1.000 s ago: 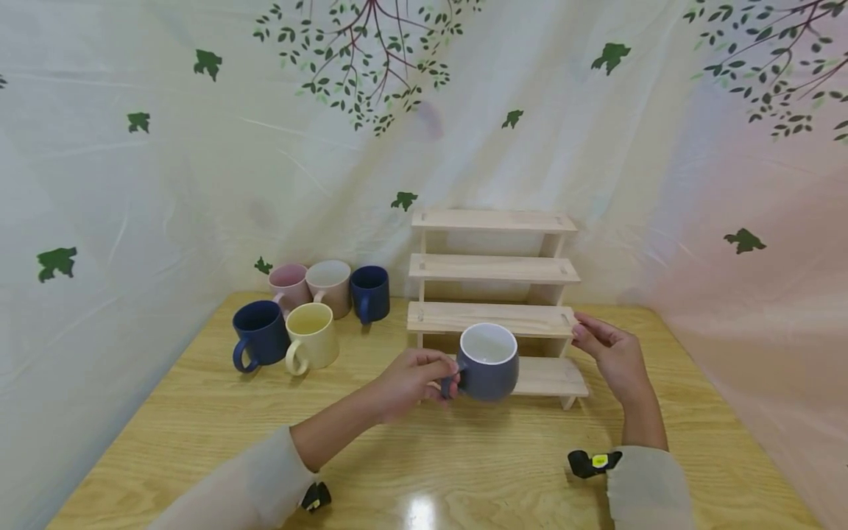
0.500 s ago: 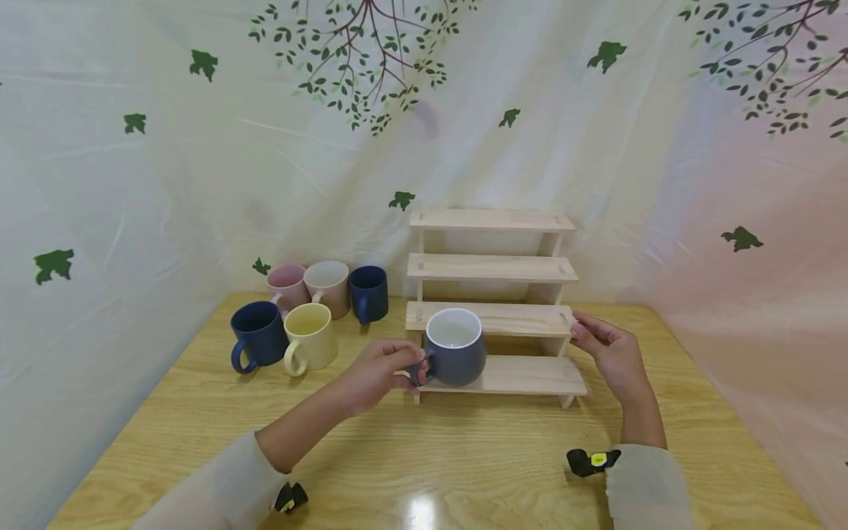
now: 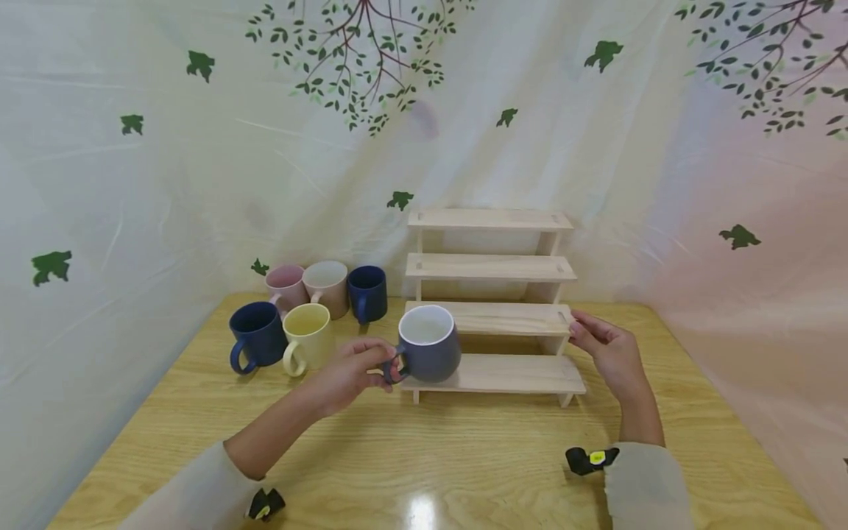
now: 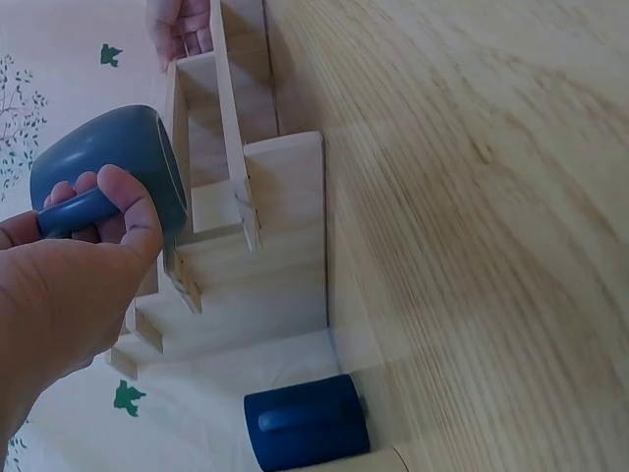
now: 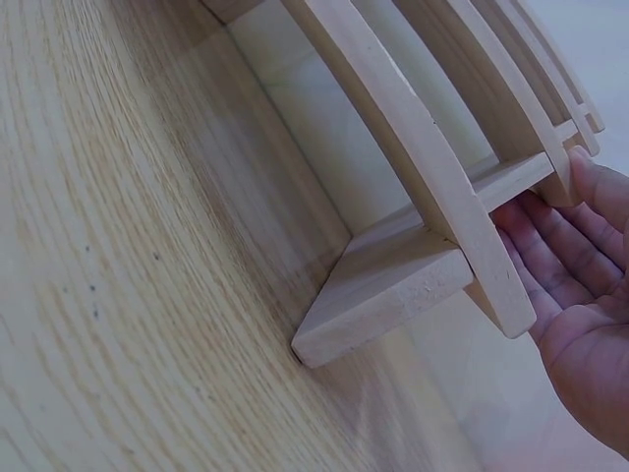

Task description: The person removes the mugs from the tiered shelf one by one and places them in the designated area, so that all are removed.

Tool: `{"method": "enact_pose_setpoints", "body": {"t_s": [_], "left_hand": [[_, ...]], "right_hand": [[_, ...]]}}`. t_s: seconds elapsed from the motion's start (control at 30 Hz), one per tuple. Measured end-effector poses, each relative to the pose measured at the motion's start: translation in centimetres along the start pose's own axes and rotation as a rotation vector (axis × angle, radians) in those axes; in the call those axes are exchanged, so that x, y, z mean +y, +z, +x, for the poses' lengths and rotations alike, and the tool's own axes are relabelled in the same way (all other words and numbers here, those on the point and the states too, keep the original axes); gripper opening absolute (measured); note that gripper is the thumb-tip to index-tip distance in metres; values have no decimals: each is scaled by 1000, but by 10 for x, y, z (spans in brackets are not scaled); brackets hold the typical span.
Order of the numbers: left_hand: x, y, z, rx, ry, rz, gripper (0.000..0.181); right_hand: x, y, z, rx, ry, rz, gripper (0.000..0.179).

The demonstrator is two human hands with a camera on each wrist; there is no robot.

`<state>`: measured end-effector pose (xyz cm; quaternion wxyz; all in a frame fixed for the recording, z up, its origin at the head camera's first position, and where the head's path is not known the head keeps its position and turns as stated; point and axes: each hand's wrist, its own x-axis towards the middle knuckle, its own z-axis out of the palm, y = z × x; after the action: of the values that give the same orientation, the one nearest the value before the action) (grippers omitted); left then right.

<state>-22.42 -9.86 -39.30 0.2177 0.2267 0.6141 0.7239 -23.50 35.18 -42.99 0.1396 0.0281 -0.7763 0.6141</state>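
Note:
My left hand (image 3: 351, 375) grips the handle of a rounded grey-blue mug (image 3: 430, 357) with a white inside. In the head view the mug is upright and overlaps the left end of the bottom step of a pale wooden four-step display stand (image 3: 517, 377). The left wrist view has the fingers curled round the mug's handle (image 4: 79, 211). At the stand's right side, my right hand (image 3: 609, 353) pinches the end of the second step from the bottom. Its thumb (image 5: 590, 177) lies at the step's end, with the other fingers underneath.
Left of the stand are a navy mug (image 3: 258, 335), a yellow mug (image 3: 314, 338), a pink mug (image 3: 286, 283), a beige mug (image 3: 331, 291) and a smaller navy mug (image 3: 368, 294). A leaf-printed curtain (image 3: 318, 184) hangs behind the wooden table (image 3: 397, 456).
My left hand has carried the grey-blue mug leftward and slightly up, from the middle of the stand's front to the left end of the bottom step. The right hand keeps its hold.

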Motion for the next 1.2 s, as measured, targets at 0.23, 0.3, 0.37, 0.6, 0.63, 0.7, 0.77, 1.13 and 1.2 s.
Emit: {"method": "enact_pose_setpoints", "body": {"t_s": [0.23, 0.3, 0.37, 0.6, 0.63, 0.7, 0.77, 1.13, 1.2], "left_hand": [[5, -13, -11, 20, -10, 17, 27], [6, -17, -14, 22, -16, 22, 27], [6, -20, -16, 21, -20, 29, 27], [6, -32, -27, 18, -48, 53, 27], [6, -34, -28, 20, -46, 58, 26], [7, -37, -32, 29, -43, 63, 25], [7, -41, -35, 44, -38, 66, 26], [11, -53, -40, 185, -41, 40, 25], [10, -54, -39, 215, -52, 43, 23]], "right_hand": [[1, 0, 0, 0, -8, 16, 54], [1, 0, 0, 0, -4, 26, 54], [1, 0, 0, 0, -4, 23, 54], [2, 0, 0, -5, -8, 14, 55], [2, 0, 0, -6, -6, 15, 55], [2, 0, 0, -7, -5, 7, 55], [3, -1, 0, -8, -5, -14, 55], [2, 0, 1, -6, 0, -18, 55], [2, 0, 1, -4, -1, -18, 55]]}}
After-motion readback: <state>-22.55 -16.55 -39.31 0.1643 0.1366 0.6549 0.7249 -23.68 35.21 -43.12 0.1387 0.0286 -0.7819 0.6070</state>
